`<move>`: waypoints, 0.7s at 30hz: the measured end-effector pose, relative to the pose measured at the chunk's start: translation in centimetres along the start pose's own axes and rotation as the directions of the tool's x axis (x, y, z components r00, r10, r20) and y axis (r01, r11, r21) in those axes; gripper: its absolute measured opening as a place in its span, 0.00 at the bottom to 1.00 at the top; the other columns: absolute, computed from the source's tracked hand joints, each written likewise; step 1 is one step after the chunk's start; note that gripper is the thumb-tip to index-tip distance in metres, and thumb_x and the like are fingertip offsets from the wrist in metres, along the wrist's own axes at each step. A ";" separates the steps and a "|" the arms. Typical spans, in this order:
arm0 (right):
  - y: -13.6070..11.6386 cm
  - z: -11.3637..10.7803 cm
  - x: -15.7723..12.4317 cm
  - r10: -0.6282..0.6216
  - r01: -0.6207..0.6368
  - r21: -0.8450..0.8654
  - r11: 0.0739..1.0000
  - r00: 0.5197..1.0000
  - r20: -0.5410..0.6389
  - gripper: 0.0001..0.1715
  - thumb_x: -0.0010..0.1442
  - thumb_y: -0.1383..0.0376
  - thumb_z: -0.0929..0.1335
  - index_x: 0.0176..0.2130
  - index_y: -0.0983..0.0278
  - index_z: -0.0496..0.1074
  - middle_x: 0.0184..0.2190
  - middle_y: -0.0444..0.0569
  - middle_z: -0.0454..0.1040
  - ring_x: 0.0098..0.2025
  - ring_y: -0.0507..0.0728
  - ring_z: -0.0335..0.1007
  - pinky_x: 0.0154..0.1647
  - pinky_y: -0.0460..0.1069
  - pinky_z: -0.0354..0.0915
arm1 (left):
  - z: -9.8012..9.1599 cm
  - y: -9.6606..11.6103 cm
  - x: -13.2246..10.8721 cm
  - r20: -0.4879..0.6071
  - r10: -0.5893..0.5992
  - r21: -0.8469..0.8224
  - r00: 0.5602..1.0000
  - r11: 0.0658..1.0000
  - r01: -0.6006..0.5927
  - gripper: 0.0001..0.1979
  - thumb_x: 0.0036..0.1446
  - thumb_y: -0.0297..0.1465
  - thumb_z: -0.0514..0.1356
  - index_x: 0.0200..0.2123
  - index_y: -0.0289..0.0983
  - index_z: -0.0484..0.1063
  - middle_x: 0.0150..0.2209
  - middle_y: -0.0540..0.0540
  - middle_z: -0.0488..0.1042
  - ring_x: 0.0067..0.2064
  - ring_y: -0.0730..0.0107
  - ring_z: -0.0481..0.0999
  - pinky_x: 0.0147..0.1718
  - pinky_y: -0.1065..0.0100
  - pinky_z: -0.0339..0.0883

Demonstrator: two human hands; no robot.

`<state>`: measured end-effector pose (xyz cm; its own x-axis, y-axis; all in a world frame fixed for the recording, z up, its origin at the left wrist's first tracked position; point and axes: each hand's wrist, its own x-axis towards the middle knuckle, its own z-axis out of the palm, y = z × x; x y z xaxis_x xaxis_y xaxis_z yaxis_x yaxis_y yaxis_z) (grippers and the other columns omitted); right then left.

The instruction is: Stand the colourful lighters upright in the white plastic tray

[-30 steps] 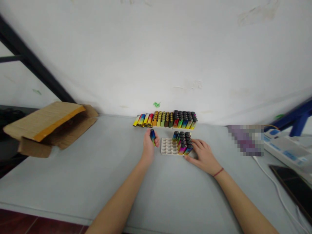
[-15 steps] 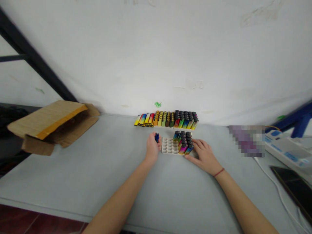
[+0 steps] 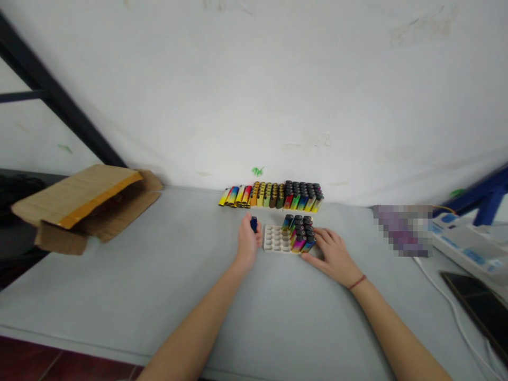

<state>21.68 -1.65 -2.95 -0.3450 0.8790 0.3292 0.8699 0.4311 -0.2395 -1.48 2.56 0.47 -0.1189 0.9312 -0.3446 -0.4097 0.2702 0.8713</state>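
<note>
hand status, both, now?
Left hand: closed around a blue lighter.
Right hand: open, thumb and fingers spread at the right end of the white tray.

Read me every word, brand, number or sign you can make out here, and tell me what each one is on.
None can be read.
Lighter in the left hand: too small and blurred to read.
Standing lighters in the tray: any print is too small.
White plastic box at the right: blue patches, too blurred to read.
Wall: a green mark, no readable letters.
Cardboard box: no lettering visible.
</note>
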 end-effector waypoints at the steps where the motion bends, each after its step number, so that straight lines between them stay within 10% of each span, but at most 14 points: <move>1: 0.0 0.0 0.0 -0.001 0.001 -0.003 1.000 1.000 0.000 0.31 0.61 0.44 0.63 0.53 0.63 0.69 0.53 0.58 0.70 0.54 0.66 0.61 0.54 0.62 0.61 | 0.0 0.0 0.0 0.005 -0.006 0.000 1.000 1.000 0.006 0.23 0.58 0.46 0.47 0.17 0.39 0.55 0.12 0.58 0.45 0.13 0.81 0.43 0.12 0.78 0.39; 21: -0.1 -0.1 0.1 0.004 -0.004 0.006 1.000 1.000 0.006 0.31 0.61 0.45 0.63 0.53 0.63 0.68 0.52 0.58 0.70 0.54 0.66 0.61 0.54 0.62 0.61 | -0.1 -0.4 0.3 0.057 0.018 0.000 0.998 1.000 -0.018 0.25 0.58 0.52 0.45 0.21 0.39 0.58 0.13 0.58 0.48 0.14 0.80 0.46 0.13 0.76 0.40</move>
<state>21.61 -1.65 -2.87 -0.3439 0.8819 0.3225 0.8690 0.4290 -0.2464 -1.44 2.68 -0.04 -0.0746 0.9482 -0.3088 -0.4071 0.2538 0.8774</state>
